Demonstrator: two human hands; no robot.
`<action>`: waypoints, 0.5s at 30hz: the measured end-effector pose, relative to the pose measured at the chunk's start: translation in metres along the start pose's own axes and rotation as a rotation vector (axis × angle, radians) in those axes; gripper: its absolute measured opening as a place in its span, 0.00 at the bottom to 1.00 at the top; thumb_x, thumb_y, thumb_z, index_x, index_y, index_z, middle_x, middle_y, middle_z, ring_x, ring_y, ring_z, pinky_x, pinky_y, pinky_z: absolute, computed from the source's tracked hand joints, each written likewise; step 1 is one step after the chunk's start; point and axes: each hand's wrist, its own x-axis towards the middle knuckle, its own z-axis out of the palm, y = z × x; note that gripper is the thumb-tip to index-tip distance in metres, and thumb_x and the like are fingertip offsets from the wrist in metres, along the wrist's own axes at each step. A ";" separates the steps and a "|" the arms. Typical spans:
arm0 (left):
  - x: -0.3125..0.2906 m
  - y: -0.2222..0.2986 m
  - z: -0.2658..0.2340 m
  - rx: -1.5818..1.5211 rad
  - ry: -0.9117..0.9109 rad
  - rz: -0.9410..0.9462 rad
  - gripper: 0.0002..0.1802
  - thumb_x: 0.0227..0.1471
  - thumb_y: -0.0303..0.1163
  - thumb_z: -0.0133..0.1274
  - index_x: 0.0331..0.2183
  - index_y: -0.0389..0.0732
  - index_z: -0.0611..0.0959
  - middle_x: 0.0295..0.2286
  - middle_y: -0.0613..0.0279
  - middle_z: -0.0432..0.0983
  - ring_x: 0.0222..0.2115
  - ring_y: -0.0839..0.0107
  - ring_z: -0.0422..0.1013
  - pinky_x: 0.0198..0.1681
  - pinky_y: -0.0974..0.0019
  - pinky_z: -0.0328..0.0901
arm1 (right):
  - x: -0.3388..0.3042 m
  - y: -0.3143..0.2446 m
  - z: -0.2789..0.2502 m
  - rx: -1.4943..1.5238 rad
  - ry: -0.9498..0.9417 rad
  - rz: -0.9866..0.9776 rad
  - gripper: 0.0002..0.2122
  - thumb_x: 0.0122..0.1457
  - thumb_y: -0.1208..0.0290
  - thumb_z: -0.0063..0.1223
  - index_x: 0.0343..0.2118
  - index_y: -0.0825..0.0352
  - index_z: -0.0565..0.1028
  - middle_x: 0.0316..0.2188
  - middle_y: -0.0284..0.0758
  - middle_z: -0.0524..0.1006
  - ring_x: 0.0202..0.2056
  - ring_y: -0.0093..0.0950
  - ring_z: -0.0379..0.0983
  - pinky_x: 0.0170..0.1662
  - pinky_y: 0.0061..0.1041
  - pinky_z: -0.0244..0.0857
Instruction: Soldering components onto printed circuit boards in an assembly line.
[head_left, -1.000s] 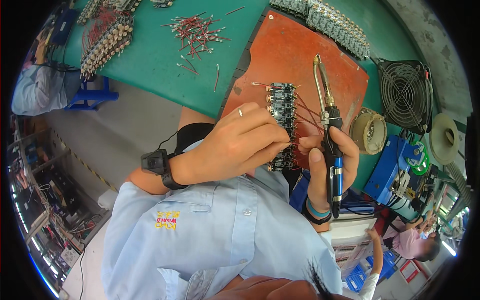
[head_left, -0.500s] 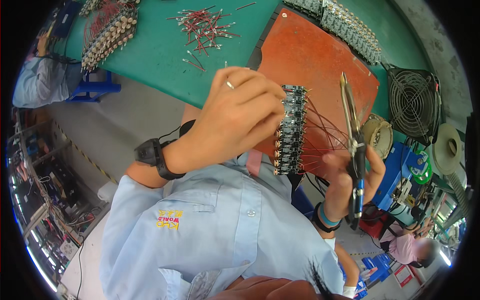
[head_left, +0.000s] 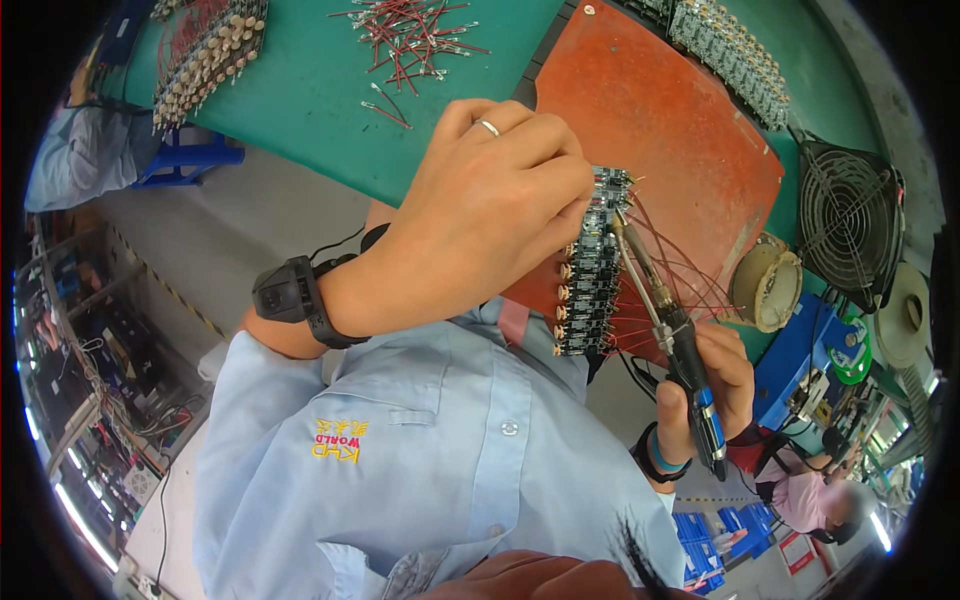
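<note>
My right hand [head_left: 722,375] grips a soldering iron [head_left: 680,345] with a black and blue handle and a thin tube along its side. Its tip meets the right edge of a row of small circuit boards [head_left: 590,285], near the upper end. Thin dark red wires [head_left: 672,240] trail rightward from that edge, and small round copper-coloured parts line the left one. Over the upper left of the row, my left hand [head_left: 510,195] is closed in a pinch. Its fingertips and whatever they hold are hidden behind the knuckles.
An orange-brown mat [head_left: 650,110] lies under the boards on the green table [head_left: 300,110]. Loose red wires [head_left: 415,40] are piled at the far side. Finished-looking board panels [head_left: 730,65] stand far right. A round pale pot [head_left: 768,283] and a black fan [head_left: 850,220] stand right.
The soldering iron has swung from pointing up, away from the boards, to tip against their right edge. My left hand has shifted slightly right and stays closed at the upper end.
</note>
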 end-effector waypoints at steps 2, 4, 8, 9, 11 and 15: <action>0.001 0.001 -0.001 0.000 -0.013 -0.005 0.05 0.40 0.25 0.58 0.23 0.43 0.76 0.28 0.71 0.72 0.32 0.70 0.68 0.43 0.64 0.57 | 0.002 -0.002 0.000 -0.018 -0.013 0.017 0.22 0.42 0.67 0.67 0.37 0.73 0.71 0.33 0.47 0.75 0.32 0.33 0.71 0.35 0.29 0.65; 0.001 0.001 -0.001 -0.001 -0.026 -0.007 0.05 0.40 0.25 0.58 0.23 0.43 0.76 0.28 0.71 0.72 0.32 0.70 0.68 0.43 0.64 0.57 | 0.003 -0.002 0.001 -0.038 -0.025 0.032 0.21 0.42 0.68 0.67 0.36 0.73 0.71 0.32 0.47 0.75 0.31 0.33 0.71 0.35 0.29 0.65; 0.001 0.001 -0.001 -0.018 -0.034 -0.015 0.06 0.39 0.25 0.57 0.23 0.43 0.76 0.28 0.70 0.71 0.32 0.70 0.68 0.43 0.64 0.57 | 0.004 -0.001 0.001 -0.050 -0.031 0.029 0.20 0.42 0.69 0.67 0.36 0.73 0.72 0.32 0.47 0.75 0.31 0.33 0.72 0.35 0.28 0.65; 0.001 0.001 -0.001 -0.025 -0.034 -0.018 0.06 0.39 0.24 0.57 0.23 0.43 0.76 0.28 0.70 0.71 0.32 0.70 0.68 0.43 0.64 0.57 | 0.004 -0.001 0.001 -0.051 -0.036 0.032 0.20 0.42 0.69 0.67 0.36 0.73 0.72 0.32 0.47 0.75 0.31 0.34 0.72 0.35 0.28 0.66; 0.002 -0.001 -0.002 -0.031 -0.033 -0.013 0.06 0.39 0.24 0.57 0.23 0.43 0.76 0.28 0.70 0.71 0.32 0.70 0.68 0.42 0.64 0.57 | 0.007 0.000 0.001 -0.059 -0.048 0.024 0.20 0.41 0.69 0.67 0.36 0.73 0.72 0.32 0.47 0.75 0.32 0.34 0.72 0.35 0.28 0.66; 0.001 -0.002 -0.001 -0.044 -0.023 0.000 0.06 0.38 0.24 0.57 0.23 0.43 0.76 0.28 0.70 0.71 0.31 0.70 0.68 0.42 0.65 0.58 | 0.009 0.000 0.000 -0.075 -0.080 -0.012 0.21 0.41 0.70 0.67 0.37 0.74 0.72 0.32 0.48 0.76 0.31 0.34 0.73 0.34 0.27 0.66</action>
